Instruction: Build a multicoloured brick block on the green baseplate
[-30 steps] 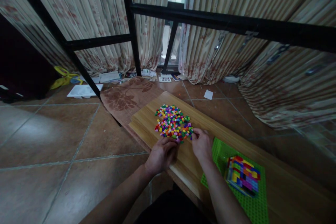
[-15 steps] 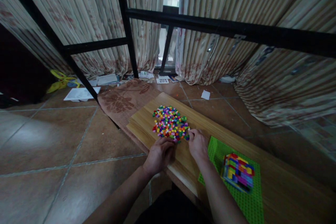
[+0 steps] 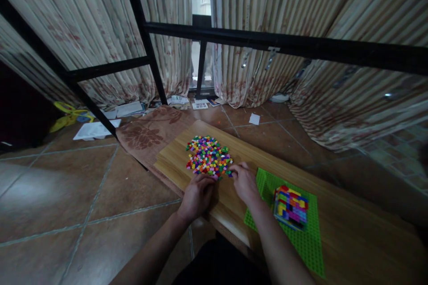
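Note:
A loose pile of small toy building bricks (image 3: 207, 156) in many colours lies on the wooden board (image 3: 174, 162). At the pile's near edge, my left hand (image 3: 196, 196) rests with curled fingers, its fingertips close to a pink brick. My right hand (image 3: 245, 182) reaches the pile's right edge, thumb and index finger bent together beside a few bricks. Whatever either hand may grip is too small or hidden to make out. Right of my right forearm, a green baseplate (image 3: 314, 249) carries a multicoloured brick block (image 3: 290, 207).
A brown patterned cloth (image 3: 143, 131) lies under the board and past its far left end. Black metal bars (image 3: 234, 38) cross in front of striped curtains (image 3: 261, 9). Papers (image 3: 129, 109), a white tray (image 3: 96, 130) and a yellow bag (image 3: 63, 118) lie on the tiled floor.
The whole view has shifted slightly, so the board, pile and baseplate appear farther left. Both hands stay at nearly the same places beside the pile.

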`<state>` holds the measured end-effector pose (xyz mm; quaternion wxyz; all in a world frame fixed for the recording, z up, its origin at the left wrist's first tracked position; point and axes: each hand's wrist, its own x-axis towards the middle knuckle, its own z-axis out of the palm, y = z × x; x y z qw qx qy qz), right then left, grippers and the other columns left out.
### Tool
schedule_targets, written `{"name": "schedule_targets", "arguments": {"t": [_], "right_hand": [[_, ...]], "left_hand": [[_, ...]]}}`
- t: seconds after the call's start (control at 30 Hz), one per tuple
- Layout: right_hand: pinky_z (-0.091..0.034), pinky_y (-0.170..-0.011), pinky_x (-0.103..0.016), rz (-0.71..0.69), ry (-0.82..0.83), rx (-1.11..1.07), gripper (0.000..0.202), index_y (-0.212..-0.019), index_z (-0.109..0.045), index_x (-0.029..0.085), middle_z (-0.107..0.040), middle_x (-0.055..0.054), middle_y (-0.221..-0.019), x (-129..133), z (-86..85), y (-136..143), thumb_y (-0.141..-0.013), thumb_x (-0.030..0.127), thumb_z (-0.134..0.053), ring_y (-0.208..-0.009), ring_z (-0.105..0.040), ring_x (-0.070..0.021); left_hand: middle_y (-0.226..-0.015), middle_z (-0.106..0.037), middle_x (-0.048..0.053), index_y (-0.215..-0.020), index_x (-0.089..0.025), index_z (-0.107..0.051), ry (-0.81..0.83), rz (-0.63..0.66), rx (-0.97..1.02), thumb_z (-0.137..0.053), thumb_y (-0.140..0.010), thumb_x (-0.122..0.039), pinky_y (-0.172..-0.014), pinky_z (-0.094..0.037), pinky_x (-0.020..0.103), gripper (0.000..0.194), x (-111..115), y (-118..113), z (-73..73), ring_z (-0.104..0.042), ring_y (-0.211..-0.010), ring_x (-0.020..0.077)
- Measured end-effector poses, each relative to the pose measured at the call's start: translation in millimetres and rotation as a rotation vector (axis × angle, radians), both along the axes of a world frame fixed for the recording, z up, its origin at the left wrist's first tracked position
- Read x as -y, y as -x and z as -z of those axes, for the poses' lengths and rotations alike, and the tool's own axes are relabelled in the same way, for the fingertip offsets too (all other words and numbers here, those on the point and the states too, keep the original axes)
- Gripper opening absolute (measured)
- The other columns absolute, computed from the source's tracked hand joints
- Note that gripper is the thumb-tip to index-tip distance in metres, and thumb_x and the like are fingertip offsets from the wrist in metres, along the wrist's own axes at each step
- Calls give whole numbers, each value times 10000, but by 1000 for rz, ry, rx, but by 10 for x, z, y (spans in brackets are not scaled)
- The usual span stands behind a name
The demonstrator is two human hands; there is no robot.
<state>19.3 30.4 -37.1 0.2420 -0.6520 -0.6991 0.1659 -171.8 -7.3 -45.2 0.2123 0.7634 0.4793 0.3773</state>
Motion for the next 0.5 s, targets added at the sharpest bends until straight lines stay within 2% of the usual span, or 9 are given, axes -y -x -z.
{"name": "schedule_targets", "arguments": {"t": [0.13, 0.33, 0.5], "right_hand": [[-440, -825, -267, -1, -9, -2, 219, -858, -690, 195, -571, -42, -926, -2, -18, 15, -828, 67, -516, -844, -595, -158], [-441, -851, -269, -15, -6, -57, 299, -970, -688, 211, -591, -43, -967, 73, -35, 12, -828, 39, -489, -890, -603, -158], [-447, -854, -274, -46, -8, -103, 260, -970, -686, 205, -599, -50, -995, 102, -77, 5, -835, 72, -508, -925, -604, -163]], "left_hand": [[-1050, -663, 74, -930, -199, -682, 10, 0, 2, -543, -851, -141, -909, -510, 382, 170, 0, -18, -16, -614, -995, 198], [-1065, -662, 64, -953, -207, -672, 30, 9, -19, -544, -838, -112, -902, -515, 368, 197, 9, -85, -39, -617, -997, 194], [-1067, -662, 58, -972, -214, -663, 41, -27, -22, -542, -836, -104, -913, -510, 358, 212, 13, -145, -27, -614, -1013, 191]]}}
